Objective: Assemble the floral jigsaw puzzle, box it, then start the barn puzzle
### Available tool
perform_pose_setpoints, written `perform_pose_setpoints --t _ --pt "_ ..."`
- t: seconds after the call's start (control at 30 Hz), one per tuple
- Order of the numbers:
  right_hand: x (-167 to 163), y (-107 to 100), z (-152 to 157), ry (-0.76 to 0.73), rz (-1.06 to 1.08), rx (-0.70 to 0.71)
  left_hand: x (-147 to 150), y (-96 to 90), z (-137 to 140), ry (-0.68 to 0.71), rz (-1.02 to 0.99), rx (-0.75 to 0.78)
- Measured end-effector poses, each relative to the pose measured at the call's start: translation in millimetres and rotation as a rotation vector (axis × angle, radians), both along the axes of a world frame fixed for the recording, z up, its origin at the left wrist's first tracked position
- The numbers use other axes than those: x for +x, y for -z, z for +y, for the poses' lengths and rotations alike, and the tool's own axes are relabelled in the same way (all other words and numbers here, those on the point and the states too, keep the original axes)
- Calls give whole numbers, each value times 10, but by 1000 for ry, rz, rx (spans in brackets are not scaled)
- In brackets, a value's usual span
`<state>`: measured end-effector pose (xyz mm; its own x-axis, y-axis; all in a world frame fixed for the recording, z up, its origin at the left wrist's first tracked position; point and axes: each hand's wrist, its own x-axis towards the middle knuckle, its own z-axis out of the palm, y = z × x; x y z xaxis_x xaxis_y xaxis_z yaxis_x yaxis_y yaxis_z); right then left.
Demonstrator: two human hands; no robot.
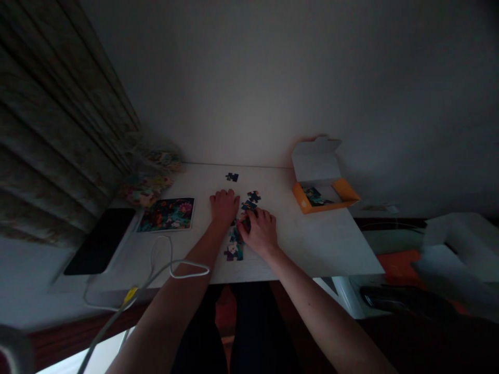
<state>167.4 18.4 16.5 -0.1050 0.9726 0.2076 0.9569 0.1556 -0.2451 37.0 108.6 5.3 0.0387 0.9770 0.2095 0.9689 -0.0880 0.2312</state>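
Observation:
A strip of joined jigsaw pieces lies on the white table in front of me, showing a pale figure on dark teal and purple. My right hand is over the upper part of this strip, thumb and fingers closed around a dark puzzle piece that they partly cover. Just left of the strip rests my left hand, back up, its bent fingers slightly apart and nothing visible in them. Beyond my right fingertips are a dark blue-and-orange puzzle piece and a loose dark piece. Another single piece lies farther back.
At left lie a colourful reference picture, a black tablet-like device and clear bags of puzzle pieces. A white cable crosses over my left forearm. An open orange box with pieces inside stands at right, near the wall.

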Motion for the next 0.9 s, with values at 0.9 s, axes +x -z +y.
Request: perform_pose_setpoints --t 0.9 --pt "28 -161 298 28 153 -127 -461 -41 -481 233 -152 -30"
